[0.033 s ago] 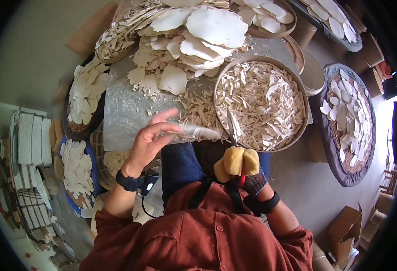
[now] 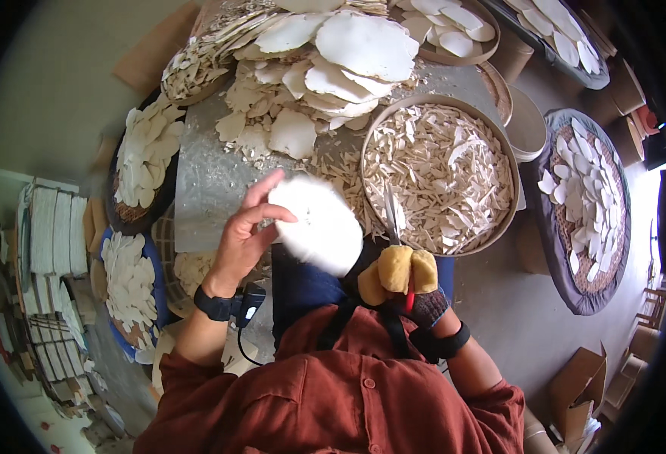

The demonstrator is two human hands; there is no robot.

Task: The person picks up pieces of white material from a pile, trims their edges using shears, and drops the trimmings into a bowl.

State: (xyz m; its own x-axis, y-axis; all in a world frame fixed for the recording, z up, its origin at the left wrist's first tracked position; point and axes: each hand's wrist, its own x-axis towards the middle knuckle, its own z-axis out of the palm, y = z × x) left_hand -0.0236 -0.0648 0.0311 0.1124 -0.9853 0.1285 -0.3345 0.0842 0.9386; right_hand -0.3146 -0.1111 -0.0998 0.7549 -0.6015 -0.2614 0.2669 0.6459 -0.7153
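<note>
My left hand point(image 2: 236, 240) is bare and pinches the edge of a thin, flat white slice point(image 2: 322, 231), roughly oval and slightly blurred, tilted toward me over my lap. The fabric glove on my right hand point(image 2: 401, 277) has yellow padded fingers. That hand is wrapped round a pair of scissors point(image 2: 391, 215); a bit of red handle shows below the fingers. The blades point away from me, against the near left rim of a round tray point(image 2: 514, 181) full of white cut strips point(image 2: 443, 163). Slice and blades are apart.
Behind my left hand, a heap of larger white slices point(image 2: 363, 49) covers much of the grey table point(image 2: 204, 193). Loose scraps lie beside the tray. A pale bucket point(image 2: 528, 129) stands at its right. Round trays of slices surround me, including one in grey cloth point(image 2: 556, 257).
The slice has turned from nearly edge-on to showing its broad white face, and my left fingers have tipped with it. My right hand and the scissors have barely moved.
</note>
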